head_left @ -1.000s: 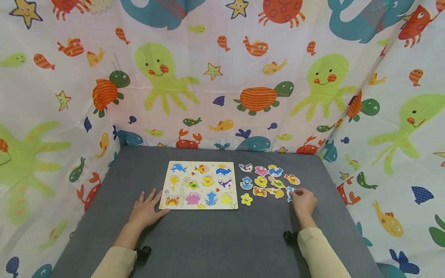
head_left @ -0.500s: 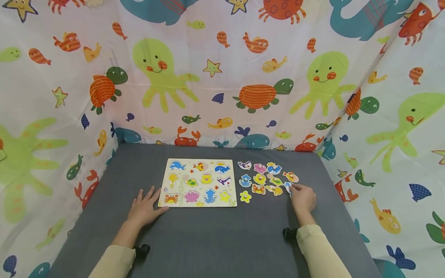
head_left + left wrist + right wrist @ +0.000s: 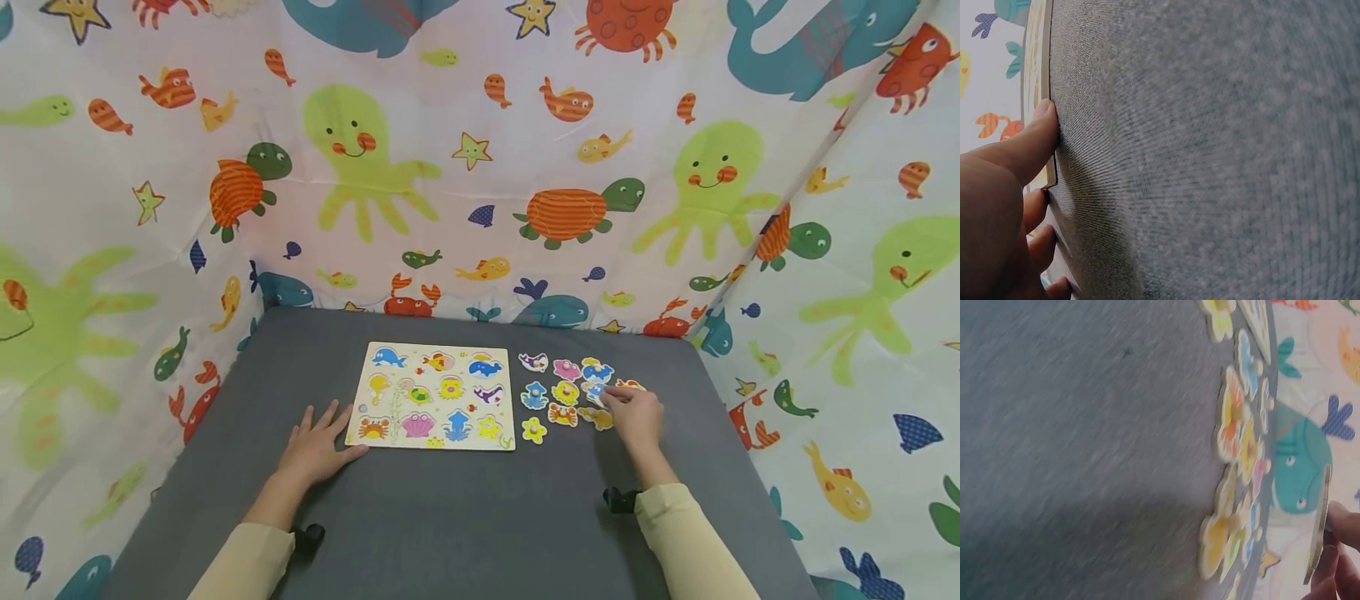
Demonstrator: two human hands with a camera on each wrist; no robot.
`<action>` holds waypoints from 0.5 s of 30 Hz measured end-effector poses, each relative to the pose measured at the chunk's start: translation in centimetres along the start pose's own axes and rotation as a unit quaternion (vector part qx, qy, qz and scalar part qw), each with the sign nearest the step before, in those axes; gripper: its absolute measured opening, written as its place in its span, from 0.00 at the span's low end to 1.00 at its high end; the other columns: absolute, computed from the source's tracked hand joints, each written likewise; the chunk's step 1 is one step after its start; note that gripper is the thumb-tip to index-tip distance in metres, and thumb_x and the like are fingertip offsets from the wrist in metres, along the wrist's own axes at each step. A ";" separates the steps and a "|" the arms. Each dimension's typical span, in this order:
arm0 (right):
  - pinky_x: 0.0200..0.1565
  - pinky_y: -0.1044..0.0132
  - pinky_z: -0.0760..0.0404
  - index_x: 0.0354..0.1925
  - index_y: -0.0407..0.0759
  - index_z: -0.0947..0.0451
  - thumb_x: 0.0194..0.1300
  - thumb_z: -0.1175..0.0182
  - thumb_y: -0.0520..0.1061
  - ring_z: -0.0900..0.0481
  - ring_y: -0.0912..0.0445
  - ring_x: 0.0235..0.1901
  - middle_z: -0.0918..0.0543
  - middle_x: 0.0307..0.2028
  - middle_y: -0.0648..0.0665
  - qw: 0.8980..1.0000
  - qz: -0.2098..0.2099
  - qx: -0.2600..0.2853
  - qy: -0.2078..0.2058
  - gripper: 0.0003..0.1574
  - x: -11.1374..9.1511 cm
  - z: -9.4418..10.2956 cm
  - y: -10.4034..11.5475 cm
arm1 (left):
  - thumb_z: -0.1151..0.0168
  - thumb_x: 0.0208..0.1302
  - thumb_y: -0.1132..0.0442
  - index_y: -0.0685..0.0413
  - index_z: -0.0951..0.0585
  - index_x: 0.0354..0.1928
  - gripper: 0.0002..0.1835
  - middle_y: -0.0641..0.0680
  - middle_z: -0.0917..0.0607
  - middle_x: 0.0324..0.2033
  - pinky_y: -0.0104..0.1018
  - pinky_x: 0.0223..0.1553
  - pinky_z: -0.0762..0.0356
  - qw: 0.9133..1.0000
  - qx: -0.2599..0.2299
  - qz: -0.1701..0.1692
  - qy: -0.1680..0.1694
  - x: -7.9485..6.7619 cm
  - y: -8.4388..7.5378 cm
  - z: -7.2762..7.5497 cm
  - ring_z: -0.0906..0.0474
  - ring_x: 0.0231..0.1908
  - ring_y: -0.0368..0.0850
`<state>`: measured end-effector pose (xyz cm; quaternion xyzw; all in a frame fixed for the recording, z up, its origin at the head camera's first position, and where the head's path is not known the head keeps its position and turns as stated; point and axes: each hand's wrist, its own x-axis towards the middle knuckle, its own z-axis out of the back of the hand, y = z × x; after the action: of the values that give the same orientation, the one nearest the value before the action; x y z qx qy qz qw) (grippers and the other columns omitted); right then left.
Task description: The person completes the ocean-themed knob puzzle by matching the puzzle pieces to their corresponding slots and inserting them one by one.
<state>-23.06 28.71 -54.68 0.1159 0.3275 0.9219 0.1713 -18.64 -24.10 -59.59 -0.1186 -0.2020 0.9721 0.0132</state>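
My left hand lies with fingers spread at the near left corner of the wooden puzzle board. In the left wrist view, its thumb touches the board's edge. My right hand pinches a blue knobbed puzzle piece above the loose pieces. Seen edge-on in the right wrist view, that piece is raised off the table; its picture is hidden there. Below and left of it lie a crab piece, a squid piece and a yellow star piece.
Several other knobbed sea-animal pieces, among them a pink shell piece and a purple whale piece, lie right of the board. The grey table is bordered by a printed sea-animal curtain at the back and sides.
My right hand has lifted the blue piece from the right end of the loose pieces and moved it left over them. My left hand has stayed at the board's corner.
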 end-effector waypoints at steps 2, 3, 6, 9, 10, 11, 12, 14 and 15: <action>0.34 0.60 0.23 0.47 0.43 0.10 0.67 0.32 0.49 0.17 0.44 0.45 0.11 0.44 0.37 1.000 0.013 0.006 0.016 0.15 -0.1 -0.1 0.8 | 0.36 0.62 0.33 0.52 0.44 0.79 0.52 0.65 0.48 0.78 0.75 0.71 0.61 1.000 -0.004 0.002 0.001 0.0 -0.1 0.0 0.65 0.76 0.76; 0.32 0.62 0.23 0.48 0.42 0.11 0.67 0.32 0.49 0.17 0.45 0.43 0.11 0.44 0.37 0.999 0.019 0.009 0.025 0.15 -0.1 -0.2 1.2 | 0.36 0.62 0.34 0.52 0.44 0.79 0.52 0.65 0.48 0.79 0.75 0.71 0.61 1.000 -0.005 0.004 0.001 0.0 -0.1 0.0 0.66 0.76 0.76; 0.29 0.65 0.24 0.49 0.42 0.11 0.67 0.32 0.48 0.17 0.47 0.38 0.11 0.43 0.38 0.998 0.039 0.021 0.051 0.16 -0.2 -0.9 2.6 | 0.35 0.62 0.35 0.52 0.44 0.79 0.51 0.66 0.48 0.78 0.75 0.71 0.62 1.000 -0.003 0.010 0.005 -0.1 -0.1 0.3 0.66 0.76 0.77; 0.28 0.65 0.26 0.48 0.42 0.11 0.66 0.31 0.47 0.19 0.49 0.33 0.10 0.41 0.39 0.996 0.057 0.030 0.061 0.15 -0.2 -1.7 3.8 | 0.35 0.62 0.34 0.52 0.43 0.79 0.52 0.66 0.48 0.78 0.75 0.71 0.61 1.000 0.001 0.011 0.009 0.0 -0.1 0.4 0.65 0.76 0.77; 0.28 0.65 0.26 0.48 0.42 0.11 0.65 0.30 0.47 0.20 0.50 0.32 0.10 0.40 0.39 0.996 0.064 0.032 0.061 0.15 -0.2 -1.9 4.1 | 0.35 0.62 0.34 0.52 0.43 0.79 0.52 0.66 0.48 0.78 0.75 0.71 0.61 1.000 0.003 0.010 0.011 0.0 -0.2 0.4 0.65 0.76 0.77; 0.27 0.64 0.26 0.47 0.43 0.10 0.65 0.30 0.47 0.21 0.51 0.31 0.10 0.39 0.40 0.995 0.069 0.032 0.062 0.14 -0.2 -2.2 4.5 | 0.35 0.62 0.33 0.51 0.43 0.79 0.52 0.65 0.48 0.78 0.75 0.71 0.60 1.000 0.005 0.010 0.012 0.1 -0.2 0.4 0.65 0.76 0.77; 0.26 0.64 0.27 0.47 0.44 0.10 0.65 0.30 0.48 0.21 0.52 0.29 0.10 0.37 0.41 0.995 0.074 0.032 0.061 0.14 -0.2 -2.4 4.9 | 0.35 0.62 0.33 0.51 0.43 0.79 0.52 0.65 0.48 0.79 0.75 0.71 0.60 1.000 0.006 0.011 0.012 0.2 -0.2 0.4 0.65 0.76 0.76; 0.25 0.64 0.28 0.45 0.44 0.10 0.64 0.29 0.48 0.23 0.53 0.27 0.10 0.34 0.42 0.994 0.087 0.034 0.060 0.14 -0.2 -2.9 5.6 | 0.35 0.61 0.33 0.50 0.43 0.79 0.52 0.64 0.48 0.79 0.75 0.71 0.60 1.000 0.008 0.012 0.013 0.3 -0.2 0.3 0.65 0.76 0.76; 0.24 0.64 0.28 0.44 0.43 0.09 0.63 0.28 0.48 0.23 0.53 0.26 0.10 0.33 0.42 0.993 0.095 0.037 0.059 0.13 -0.2 -3.2 6.0 | 0.35 0.61 0.33 0.50 0.43 0.80 0.52 0.64 0.48 0.79 0.75 0.71 0.59 1.000 0.009 0.012 0.014 0.4 -0.2 0.3 0.65 0.76 0.76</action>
<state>-25.34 22.45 -53.31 0.0982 0.3586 0.9264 0.0590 -19.09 -23.99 -59.34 -0.1342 -0.1911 0.9723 0.0052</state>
